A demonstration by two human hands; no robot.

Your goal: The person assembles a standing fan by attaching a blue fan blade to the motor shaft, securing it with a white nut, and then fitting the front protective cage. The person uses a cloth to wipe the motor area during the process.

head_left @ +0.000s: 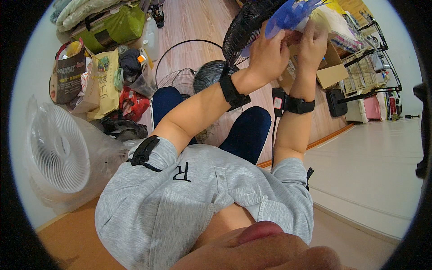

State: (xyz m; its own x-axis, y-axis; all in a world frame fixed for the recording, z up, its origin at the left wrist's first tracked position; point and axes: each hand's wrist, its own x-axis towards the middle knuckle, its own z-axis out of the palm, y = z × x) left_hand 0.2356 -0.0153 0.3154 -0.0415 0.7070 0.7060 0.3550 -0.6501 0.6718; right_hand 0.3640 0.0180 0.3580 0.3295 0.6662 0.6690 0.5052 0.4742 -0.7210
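Observation:
At the upper right, my left hand (269, 56) is closed on the lower edge of a blue translucent fan blade (286, 19), its fingers partly hidden. Beside it, my right hand (312, 44) pinches a pale yellowish, crumpled cloth-like piece (320, 21) close to the blade; motion blurs it. A black wire fan cage (240, 33) stands just left of the blade, behind my left wrist. Both hands are raised in front of me, above my knees.
A black ring (173, 44), a wire grille (176, 80) and a dark round fan base (213, 75) lie on the floor. A plastic-wrapped white fan (60, 148) stands left, bags and a green case (114, 29) beyond. A cardboard box (332, 67) and rack (382, 49) are right.

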